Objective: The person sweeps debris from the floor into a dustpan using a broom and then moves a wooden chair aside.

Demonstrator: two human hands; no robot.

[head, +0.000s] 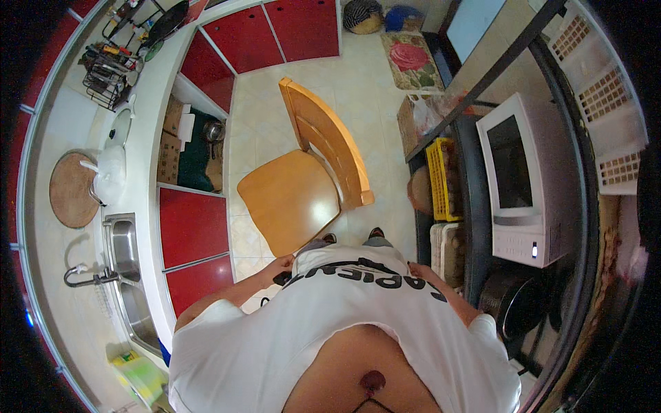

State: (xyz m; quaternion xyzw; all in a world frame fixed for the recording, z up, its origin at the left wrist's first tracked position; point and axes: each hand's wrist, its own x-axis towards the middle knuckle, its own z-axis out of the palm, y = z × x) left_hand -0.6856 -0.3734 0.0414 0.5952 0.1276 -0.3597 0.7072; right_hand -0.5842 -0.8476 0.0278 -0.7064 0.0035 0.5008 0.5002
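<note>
A wooden chair (294,196) with a curved backrest stands on the tiled floor in front of me. My left hand (283,265) hangs low on the picture's left side, by the hem of the white T-shirt (330,310) and near the seat's front corner. A small dark object lies just below that hand; whether the fingers hold it cannot be made out. On the other side, my right hand (419,270) is at the shirt's edge, its fingers partly hidden. Both shoes show beyond the hem, close to the chair.
Left are red cabinets (193,227), a counter with a steel sink (126,248), a dish rack (106,77) and an open compartment with boxes. Right stands a dark shelf with a microwave (516,180) and a yellow basket (437,178). A rose-patterned mat (413,61) lies far ahead.
</note>
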